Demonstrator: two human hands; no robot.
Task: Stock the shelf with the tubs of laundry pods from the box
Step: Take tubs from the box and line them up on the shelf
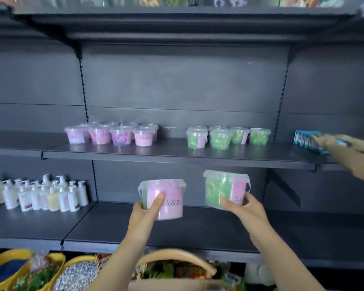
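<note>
My left hand (146, 210) grips a clear tub with a pink label (166, 196), held up in front of the lower shelf. My right hand (243, 208) grips a tub of green pods (221, 190) with a pink side label, slightly higher and to the right. On the middle shelf (177, 156) stand several pink and multicoloured tubs (111, 134) at the left and several green tubs (227, 136) at the right, with a gap between the two groups. The box is not in view.
Another person's hand (340, 144) reaches onto the middle shelf at far right, by teal packets (305, 140). White pump bottles (40, 194) crowd the lower shelf's left. Below are yellow bins (13, 269) and a basket handle (177, 257).
</note>
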